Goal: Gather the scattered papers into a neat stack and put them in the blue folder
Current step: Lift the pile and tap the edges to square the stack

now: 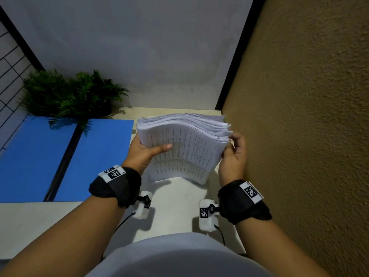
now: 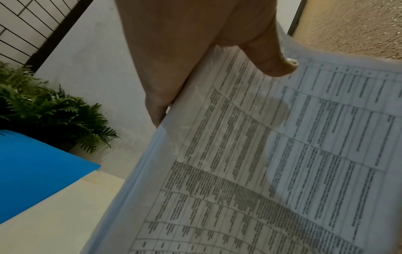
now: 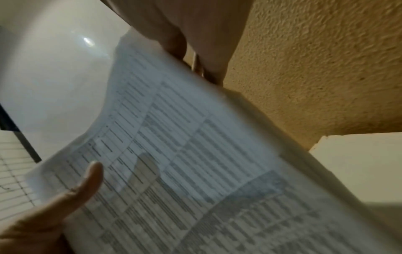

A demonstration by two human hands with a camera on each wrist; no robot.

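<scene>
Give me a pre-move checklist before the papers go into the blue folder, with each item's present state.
1. Left hand grips the papers, thumb on the front sheet: ok.
2. Right hand grips the opposite edge: ok.
3. All sheets gathered, none loose on the table: ok in the head view.
4. Edges squared: not ok; the top edges fan out unevenly and the stack is bowed.
5. Folder lies open, ready to receive: ok.
6. Folder face unobstructed: not ok; the plant overhangs its far edge.
</scene>
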